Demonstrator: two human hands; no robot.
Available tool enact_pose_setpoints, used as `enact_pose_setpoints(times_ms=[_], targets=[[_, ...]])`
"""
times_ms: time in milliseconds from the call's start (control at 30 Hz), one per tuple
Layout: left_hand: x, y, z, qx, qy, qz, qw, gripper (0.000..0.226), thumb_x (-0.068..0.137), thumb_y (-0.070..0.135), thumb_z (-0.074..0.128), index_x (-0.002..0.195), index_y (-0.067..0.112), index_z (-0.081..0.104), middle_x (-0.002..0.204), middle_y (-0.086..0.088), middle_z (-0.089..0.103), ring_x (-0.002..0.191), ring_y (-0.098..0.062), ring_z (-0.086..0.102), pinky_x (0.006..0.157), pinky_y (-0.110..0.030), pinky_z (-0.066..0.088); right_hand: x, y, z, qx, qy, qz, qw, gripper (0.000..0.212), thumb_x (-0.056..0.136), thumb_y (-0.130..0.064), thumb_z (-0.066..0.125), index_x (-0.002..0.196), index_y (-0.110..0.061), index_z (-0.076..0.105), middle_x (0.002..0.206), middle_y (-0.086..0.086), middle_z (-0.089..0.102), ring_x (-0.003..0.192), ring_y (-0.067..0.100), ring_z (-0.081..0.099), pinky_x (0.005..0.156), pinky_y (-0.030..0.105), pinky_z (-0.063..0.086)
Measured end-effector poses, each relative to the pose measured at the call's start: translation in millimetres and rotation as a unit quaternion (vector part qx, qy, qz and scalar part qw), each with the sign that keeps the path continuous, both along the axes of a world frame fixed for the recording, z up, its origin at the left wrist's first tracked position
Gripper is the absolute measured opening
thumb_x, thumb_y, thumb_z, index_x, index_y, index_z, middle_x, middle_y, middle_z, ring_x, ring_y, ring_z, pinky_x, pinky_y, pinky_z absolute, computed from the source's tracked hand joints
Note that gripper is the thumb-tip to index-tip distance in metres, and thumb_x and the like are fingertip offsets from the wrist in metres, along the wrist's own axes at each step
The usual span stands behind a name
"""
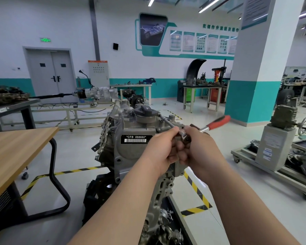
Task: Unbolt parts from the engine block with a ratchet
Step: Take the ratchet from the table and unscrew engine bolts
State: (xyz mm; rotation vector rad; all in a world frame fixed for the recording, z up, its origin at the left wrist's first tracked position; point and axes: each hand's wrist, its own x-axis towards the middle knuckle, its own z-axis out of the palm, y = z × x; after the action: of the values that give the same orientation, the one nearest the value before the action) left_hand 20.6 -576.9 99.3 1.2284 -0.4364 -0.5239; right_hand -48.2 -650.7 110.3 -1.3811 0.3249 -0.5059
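Engine block [131,147] stands upright mid-frame on a dark stand, black oil filler cap [145,110] on top, black label [136,138] reading *CFB 666660* on the near face; ratchet [185,138] is at the block's upper right, held just in front of both hands; its red handle [217,122] sticks out up-right past the right hand, motion-blurred; a thin extension bar [168,122] runs from the ratchet head up-left to a bolt spot on top of the block just right of the cap; the socket end is too small to make out; left hand [163,147] has fingers curled, thumb and forefinger pinching the extension bar right where it meets the ratchet head; right hand [196,149] is curled round the ratchet at the head end of the handle, knuckles touching the left hand's; both forearms come in from the bottom edge; wooden table [16,147] with a black tube leg at left, near the block but apart from it; yellow-black floor tape [196,188] runs under and right of the stand; grey machine on a wheeled cart [276,147] at right, well apart; gearbox with shaft [95,93] on a frame behind the block; grey double door [51,75] on the back wall; white-and-teal pillar [254,68] at right.
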Motion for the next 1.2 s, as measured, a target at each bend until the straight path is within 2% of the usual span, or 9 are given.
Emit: enact_pose_setpoints(times_ms=[100, 200, 300, 467, 567, 867, 1000, 1100, 1200], targets=[[-2, 0, 2, 0.014, 0.001, -0.001, 1.000, 0.032, 0.099, 0.030, 0.051, 0.072, 0.013, 0.057, 0.044, 0.001, 0.052, 0.030, -0.015, 0.045, 0.035, -0.015, 0.030, -3, 3, -1, 0.149, -0.013, 0.054, 0.987, 0.031, 0.102, -0.032, 0.040, 0.083, -0.010, 0.051, 0.052, 0.002, 0.041, 0.038, 0.014, 0.030, 0.039, 0.025, 0.031], [-2, 0, 2, 0.020, 0.003, 0.000, 1.000, 0.027, 0.099, 0.031, 0.051, 0.079, 0.015, 0.061, 0.044, 0.002, 0.052, 0.030, -0.014, 0.047, 0.035, -0.013, 0.030, -3, 5, -1, 0.199, -0.010, 0.093, 0.975, 0.032, 0.102, -0.036, 0.036, 0.085, -0.013, 0.049, 0.054, 0.000, 0.038, 0.037, 0.012, 0.026, 0.036, 0.024, 0.028], [-1, -1, 3, 0.022, 0.007, 0.005, 1.000, 0.030, 0.099, 0.032, 0.051, 0.076, 0.019, 0.064, 0.046, 0.003, 0.050, 0.034, -0.013, 0.046, 0.035, -0.014, 0.032, -5, 6, 0, 0.264, -0.018, 0.128, 0.956, 0.034, 0.102, -0.038, 0.034, 0.080, -0.015, 0.045, 0.053, -0.002, 0.037, 0.030, 0.009, 0.022, 0.032, 0.019, 0.022], [-3, -1, 3, 0.018, 0.021, 0.020, 0.999, 0.024, 0.098, 0.031, 0.053, 0.082, 0.018, 0.065, 0.044, 0.004, 0.054, 0.031, -0.012, 0.049, 0.029, -0.011, 0.031, -9, 10, 2, 0.388, -0.048, 0.171, 0.904, 0.028, 0.102, -0.039, 0.035, 0.086, -0.018, 0.045, 0.056, -0.005, 0.035, 0.027, 0.006, 0.024, 0.029, 0.016, 0.021], [-6, -1, 5, 0.011, 0.034, 0.020, 0.999, 0.023, 0.097, 0.029, 0.055, 0.081, 0.014, 0.062, 0.044, 0.003, 0.055, 0.027, -0.012, 0.050, 0.026, -0.012, 0.031, -10, 11, 2, 0.404, -0.058, 0.171, 0.897, 0.031, 0.103, -0.038, 0.034, 0.085, -0.015, 0.047, 0.054, -0.005, 0.035, 0.027, 0.006, 0.025, 0.032, 0.015, 0.020], [-7, -4, 2, 0.005, 0.034, 0.039, 0.999, 0.032, 0.096, 0.030, 0.057, 0.067, 0.017, 0.057, 0.040, 0.002, 0.050, 0.026, -0.015, 0.046, 0.029, -0.011, 0.030, -8, 11, 3, 0.309, -0.026, 0.138, 0.941, 0.036, 0.103, -0.040, 0.034, 0.081, -0.014, 0.047, 0.054, -0.004, 0.036, 0.030, 0.009, 0.024, 0.031, 0.019, 0.024], [-5, -8, 1, -0.007, 0.032, 0.050, 0.998, 0.051, 0.096, 0.032, 0.056, 0.048, 0.017, 0.053, 0.040, 0.000, 0.046, 0.029, -0.015, 0.044, 0.036, -0.013, 0.031, -8, 9, 4, 0.169, -0.005, 0.095, 0.981, 0.042, 0.104, -0.039, 0.036, 0.073, -0.012, 0.045, 0.051, 0.001, 0.039, 0.033, 0.013, 0.024, 0.036, 0.022, 0.025], [-6, -8, 4, -0.023, 0.035, 0.050, 0.998, 0.045, 0.096, 0.033, 0.056, 0.053, 0.018, 0.052, 0.043, -0.002, 0.042, 0.035, -0.019, 0.041, 0.041, -0.021, 0.029, -9, 5, 8, 0.037, 0.006, 0.051, 0.998, 0.046, 0.103, -0.037, 0.040, 0.066, -0.011, 0.046, 0.051, 0.005, 0.043, 0.034, 0.015, 0.028, 0.042, 0.026, 0.027], [-5, -8, 5, -0.031, 0.044, 0.056, 0.997, 0.037, 0.094, 0.034, 0.059, 0.063, 0.015, 0.051, 0.048, -0.003, 0.039, 0.038, -0.019, 0.038, 0.042, -0.024, 0.026, -11, 4, 14, -0.105, 0.041, 0.008, 0.994, 0.052, 0.101, -0.039, 0.042, 0.057, -0.012, 0.049, 0.052, 0.008, 0.046, 0.036, 0.018, 0.035, 0.047, 0.030, 0.031]])
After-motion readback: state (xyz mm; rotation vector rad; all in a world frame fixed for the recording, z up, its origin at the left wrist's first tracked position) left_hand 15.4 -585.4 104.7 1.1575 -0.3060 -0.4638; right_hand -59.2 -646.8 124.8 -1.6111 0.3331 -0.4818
